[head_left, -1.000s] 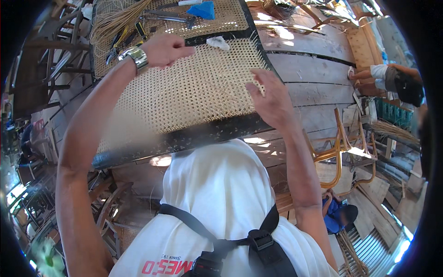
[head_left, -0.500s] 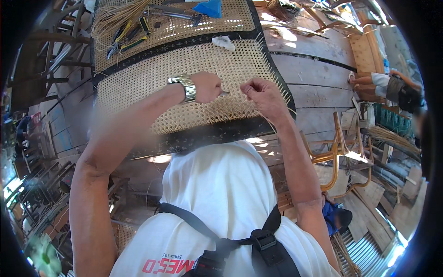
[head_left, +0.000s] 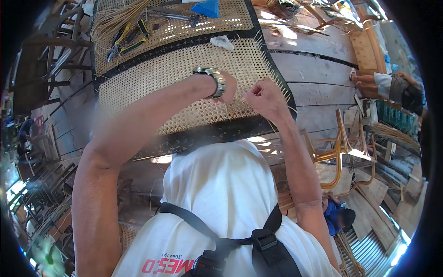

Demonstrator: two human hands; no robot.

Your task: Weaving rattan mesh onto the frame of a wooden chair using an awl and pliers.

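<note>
A woven cane panel (head_left: 152, 83) with an open mesh lies in front of me, bordered by a black frame (head_left: 184, 138). Loose cane ends stick out along its right edge. My left hand (head_left: 228, 87), wearing a metal-banded watch (head_left: 217, 82), is over the right part of the weave, its fingers curled and mostly hidden; anything in them is hidden too. Close beside it, my right hand (head_left: 267, 98) is closed in a pinch just above the mesh. What it pinches is too small to make out. A crumpled white scrap (head_left: 222, 42) rests on the panel beyond my hands.
Pliers (head_left: 127, 39), a bundle of cane strands (head_left: 113, 21), a long metal tool (head_left: 173, 15) and a blue piece (head_left: 206, 8) lie on the far section. A wooden chair frame (head_left: 340, 152) stands right. One person (head_left: 390, 87) is far right, another (head_left: 337, 216) lower right.
My left hand has moved right, closer to my right hand, and turned. The small metal tip that showed at its fingers is out of sight. My right hand has shifted slightly.
</note>
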